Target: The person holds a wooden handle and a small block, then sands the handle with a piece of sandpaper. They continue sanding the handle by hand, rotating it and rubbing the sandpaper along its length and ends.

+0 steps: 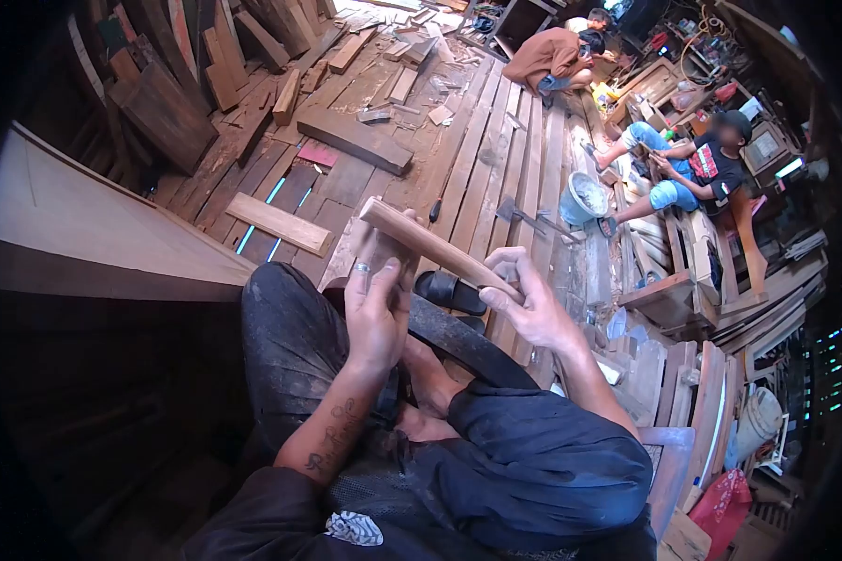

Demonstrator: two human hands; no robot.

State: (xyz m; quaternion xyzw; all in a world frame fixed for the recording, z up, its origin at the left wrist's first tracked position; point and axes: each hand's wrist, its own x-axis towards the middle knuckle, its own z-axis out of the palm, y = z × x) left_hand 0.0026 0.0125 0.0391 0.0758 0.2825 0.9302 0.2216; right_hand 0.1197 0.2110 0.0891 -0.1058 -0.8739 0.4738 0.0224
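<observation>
A narrow strip of wood (430, 240) slants across the space above my lap, its pale end up at the left. My right hand (533, 304) grips its lower right end between thumb and fingers. Under the strip's upper part, my left hand (374, 313), with a ring on one finger, is closed on a brown flat piece (384, 251) that lies against the wood. What this piece is made of I cannot make out. Some left fingertips are hidden behind it. Black sandals (451, 291) lie on the floor beyond my hands.
A light board (279, 223) and a thick dark plank (354, 140) lie on the slatted floor. A hammer-like tool (519, 215) rests near a white bucket (585, 198). One person (702, 164) sits at the right; others crouch farther back. A pale curved panel (103, 210) stands at my left.
</observation>
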